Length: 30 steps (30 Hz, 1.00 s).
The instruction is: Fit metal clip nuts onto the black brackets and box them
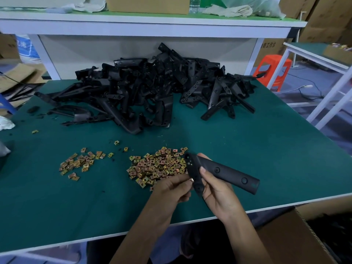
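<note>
My right hand (215, 189) grips a black bracket (228, 173) just above the near edge of the green table (266, 149), thumb on its top face. My left hand (171, 189) pinches a metal clip nut (191, 180) against the bracket's lower arm. A large heap of brass-coloured clip nuts (158, 164) lies right behind my left hand, and a smaller heap (78, 163) lies further left. A big pile of black brackets (152, 88) covers the far half of the table.
An open cardboard box (297, 239) stands below the table's near right corner. A white bench with a cardboard box (148, 4) and cloths runs behind the table. An orange stool (272, 69) stands at the right. A few stray clip nuts (35, 131) lie at the left.
</note>
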Motion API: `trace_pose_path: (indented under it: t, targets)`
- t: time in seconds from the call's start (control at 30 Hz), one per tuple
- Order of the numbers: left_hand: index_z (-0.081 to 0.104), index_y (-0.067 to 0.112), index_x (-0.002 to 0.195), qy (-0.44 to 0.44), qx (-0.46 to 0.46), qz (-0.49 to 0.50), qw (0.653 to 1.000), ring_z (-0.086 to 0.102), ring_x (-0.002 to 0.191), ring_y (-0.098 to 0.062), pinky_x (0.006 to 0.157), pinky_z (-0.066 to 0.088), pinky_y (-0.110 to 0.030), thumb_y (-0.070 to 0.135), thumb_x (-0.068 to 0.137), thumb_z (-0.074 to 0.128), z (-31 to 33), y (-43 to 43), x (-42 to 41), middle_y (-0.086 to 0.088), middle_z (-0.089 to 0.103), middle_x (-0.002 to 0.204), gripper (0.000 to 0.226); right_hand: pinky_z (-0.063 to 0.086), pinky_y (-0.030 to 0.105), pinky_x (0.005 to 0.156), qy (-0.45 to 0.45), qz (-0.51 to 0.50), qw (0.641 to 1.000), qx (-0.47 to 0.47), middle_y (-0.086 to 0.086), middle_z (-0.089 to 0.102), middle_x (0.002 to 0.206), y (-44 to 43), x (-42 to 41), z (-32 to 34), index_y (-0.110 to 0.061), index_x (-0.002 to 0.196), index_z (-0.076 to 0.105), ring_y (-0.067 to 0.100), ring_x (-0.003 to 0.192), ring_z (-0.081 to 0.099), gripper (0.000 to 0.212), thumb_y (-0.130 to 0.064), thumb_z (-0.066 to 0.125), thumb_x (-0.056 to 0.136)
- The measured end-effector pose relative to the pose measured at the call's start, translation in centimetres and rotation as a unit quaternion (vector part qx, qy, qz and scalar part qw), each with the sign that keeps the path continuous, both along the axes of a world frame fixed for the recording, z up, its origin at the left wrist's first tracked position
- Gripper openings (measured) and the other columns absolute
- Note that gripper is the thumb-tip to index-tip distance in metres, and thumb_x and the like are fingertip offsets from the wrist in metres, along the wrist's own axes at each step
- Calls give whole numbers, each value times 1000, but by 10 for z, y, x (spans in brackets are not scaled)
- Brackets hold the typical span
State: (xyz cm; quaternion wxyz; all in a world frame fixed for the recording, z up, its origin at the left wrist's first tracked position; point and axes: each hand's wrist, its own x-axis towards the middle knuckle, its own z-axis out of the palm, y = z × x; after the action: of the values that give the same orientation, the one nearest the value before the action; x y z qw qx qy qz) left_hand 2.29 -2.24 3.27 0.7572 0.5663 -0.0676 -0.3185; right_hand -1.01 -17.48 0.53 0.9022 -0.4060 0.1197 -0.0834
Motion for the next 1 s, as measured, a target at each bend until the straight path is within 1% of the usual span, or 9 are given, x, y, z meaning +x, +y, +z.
trace_pose_path:
  t: [0.07,0.2,0.27,0.4,0.5,0.6,0.8,0.9,1.0]
  targets:
    - [77,12,107,-17,-3,-2,1000,56,66,-9,65,49,-21,1,92,67,1,2,3,-6,65,81,21,61,33,80,3,8,1000,-16,21,68,128,1,-1,0,-18,132,68,24,97,70,46,-12,70,87]
    - [67,16,117,-36,-7,-8,999,59,66,-16,64,50,-24,13,75,77,5,1,11,-11,63,74,43,58,28,61,-15,29,999,-9,15,73,116,3,-2,1,-10,140,59,14,81,71,48,-8,65,93]
    - [67,19,117,-55,8,-24,998,61,68,-18,64,50,-24,16,76,77,6,1,14,-9,66,74,42,58,28,62,-21,30,999,-5,17,71,122,2,-3,1,-13,141,59,15,83,72,47,-8,61,95]
    - [68,28,112,-108,74,-32,991,67,73,-15,63,50,-21,27,78,74,4,5,17,-3,75,82,35,59,40,72,-10,20,1000,-11,27,64,132,2,0,-1,-20,138,64,31,96,66,48,-10,64,91]
    - [74,37,99,-138,105,-32,984,68,75,-10,65,50,-18,31,81,73,5,9,22,-6,77,89,19,62,35,83,-6,-10,998,58,17,68,132,0,2,-1,-17,136,65,22,105,72,49,-10,65,87]
    - [75,36,97,-147,119,-37,981,66,75,-6,66,50,-16,24,90,72,5,10,26,-4,77,92,13,59,36,95,-6,-28,994,107,13,66,135,-4,3,1,-15,134,66,21,113,70,46,-12,62,89]
    - [76,35,87,-166,132,-58,976,57,65,-6,63,47,-20,33,90,70,5,2,20,-12,71,81,7,61,29,75,-3,-23,995,96,10,74,122,0,3,4,-17,129,70,15,96,75,43,-10,62,88]
    - [76,30,82,-145,133,-52,979,57,62,-6,60,47,-17,20,95,69,2,-1,20,2,69,71,17,61,31,74,-4,-19,996,93,11,74,121,-1,1,3,-19,129,70,16,95,75,41,-9,60,90]
    - [76,25,78,-117,135,-55,982,57,62,-7,59,46,-17,17,95,68,2,0,21,4,68,71,20,61,32,70,-2,-16,996,87,11,74,120,-1,1,2,-20,132,67,16,92,75,43,-9,59,91]
